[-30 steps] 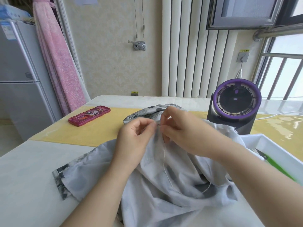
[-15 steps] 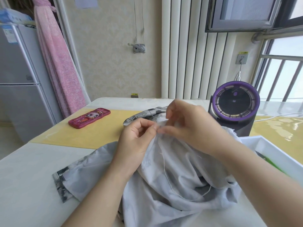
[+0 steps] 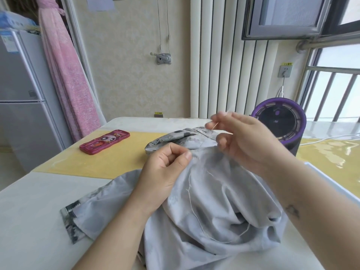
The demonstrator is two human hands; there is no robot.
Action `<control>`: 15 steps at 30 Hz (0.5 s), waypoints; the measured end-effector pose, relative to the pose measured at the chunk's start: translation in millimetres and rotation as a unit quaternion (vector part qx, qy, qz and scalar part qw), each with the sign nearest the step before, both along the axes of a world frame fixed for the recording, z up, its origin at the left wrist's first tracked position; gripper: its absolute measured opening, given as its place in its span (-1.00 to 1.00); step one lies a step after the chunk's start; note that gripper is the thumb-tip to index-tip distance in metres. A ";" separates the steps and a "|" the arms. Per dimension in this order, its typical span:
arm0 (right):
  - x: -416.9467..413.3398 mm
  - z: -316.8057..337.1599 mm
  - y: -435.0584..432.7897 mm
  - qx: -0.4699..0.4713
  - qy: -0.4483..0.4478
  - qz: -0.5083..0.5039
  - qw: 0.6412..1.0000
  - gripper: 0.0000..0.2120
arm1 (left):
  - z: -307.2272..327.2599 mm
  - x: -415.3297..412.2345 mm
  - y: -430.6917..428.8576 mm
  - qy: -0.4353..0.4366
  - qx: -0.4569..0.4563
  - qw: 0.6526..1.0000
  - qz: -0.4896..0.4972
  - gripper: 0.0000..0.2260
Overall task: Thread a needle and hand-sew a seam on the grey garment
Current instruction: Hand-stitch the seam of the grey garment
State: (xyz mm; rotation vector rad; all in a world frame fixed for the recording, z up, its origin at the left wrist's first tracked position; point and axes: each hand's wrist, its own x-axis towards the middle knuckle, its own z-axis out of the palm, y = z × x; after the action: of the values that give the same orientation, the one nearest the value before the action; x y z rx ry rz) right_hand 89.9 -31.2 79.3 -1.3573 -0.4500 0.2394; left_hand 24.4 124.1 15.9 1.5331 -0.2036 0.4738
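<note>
Aloft, right hand (image 3: pixel 247 141) pinching thin needle (image 3: pixel 214 126), left hand (image 3: pixel 165 172) pinching crumpled grey garment (image 3: pixel 214 201), white thread (image 3: pixel 190 190) trailing.

The grey garment (image 3: pixel 204 215) lies crumpled in soft folds on the near half of the table (image 3: pixel 29 221), one patterned edge (a dark, blotchy print) turned toward the table's far side. A thin needle (image 3: pixel 214 126) hangs tilted above that edge. Pale thread (image 3: pixel 190 184) trails slackly down the cloth, looping toward the table's near side.

grey garment (image 3: pixel 214 207), purple-ringed fan (image 3: pixel 280 121), yellow mat (image 3: pixel 116 158)
</note>
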 end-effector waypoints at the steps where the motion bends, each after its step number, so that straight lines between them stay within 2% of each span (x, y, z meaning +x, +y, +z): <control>1: -0.5 4.8 -1.3 0.082 0.079 0.025 0.993 -0.76 | 0.5 -0.2 -0.3 0.002 -0.003 1.000 -0.001 -0.89; 2: -2.3 7.5 -1.4 0.129 0.121 0.048 0.983 -0.74 | 0.7 -0.3 -0.6 0.003 -0.006 1.000 -0.004 -0.89; 3: -3.0 7.7 -1.5 0.146 0.121 0.064 0.980 -0.73 | 0.9 -0.4 -0.9 0.003 -0.008 1.000 -0.006 -0.88; 4: -3.5 6.9 -1.4 0.119 0.076 0.066 0.988 -0.74 | 1.0 -0.5 -1.0 0.002 -0.008 1.000 -0.006 -0.88; 5: -2.9 4.8 -1.5 0.047 -0.018 0.042 0.998 -0.75 | 1.2 -0.9 -0.9 0.002 -0.010 1.000 -0.005 -0.88; 6: -4.3 3.4 -2.5 -0.068 -0.143 -0.003 0.987 -0.76 | 1.3 -1.0 -0.5 0.000 -0.013 1.000 -0.003 -0.88; 7: -5.0 1.7 -3.7 -0.189 -0.259 -0.053 0.946 -0.76 | 1.6 -1.3 0.2 0.000 -0.016 1.000 -0.001 -0.88; 8: -2.7 -0.4 -4.5 -0.289 -0.344 -0.093 0.889 -0.77 | 1.8 -1.2 0.8 -0.001 -0.017 1.000 0.003 -0.89; 10: 2.0 -2.5 -5.9 -0.399 -0.417 -0.139 0.805 -0.79 | 1.9 -0.9 1.4 -0.002 -0.013 1.000 0.012 -0.89; 11: 2.1 -0.9 -7.5 -0.421 -0.429 -0.152 0.785 -0.79 | 1.8 -0.7 1.7 -0.001 -0.012 1.000 0.014 -0.90; 12: 2.7 0.9 -8.7 -0.421 -0.427 -0.149 0.787 -0.79 | 1.4 -0.3 1.8 -0.001 -0.012 1.000 0.015 -0.90; 13: 0.8 4.7 -10.3 -0.394 -0.395 -0.126 0.820 -0.78 | 1.3 -0.2 1.7 0.000 -0.013 1.000 0.014 -0.90; 14: -2.0 8.7 -11.3 -0.336 -0.332 -0.086 0.877 -0.76 | 1.3 -0.3 1.5 0.002 -0.014 1.000 0.011 -0.90; 15: -4.4 12.2 -11.9 -0.239 -0.244 -0.037 0.939 -0.76 | 1.5 -0.3 1.0 0.004 -0.018 1.000 0.007 -0.91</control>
State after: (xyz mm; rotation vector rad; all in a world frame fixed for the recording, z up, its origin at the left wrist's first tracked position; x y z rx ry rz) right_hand 85.5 -43.1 91.5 -1.9192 -0.7873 -0.0643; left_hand 24.0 125.1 17.5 1.5011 -0.1776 0.4808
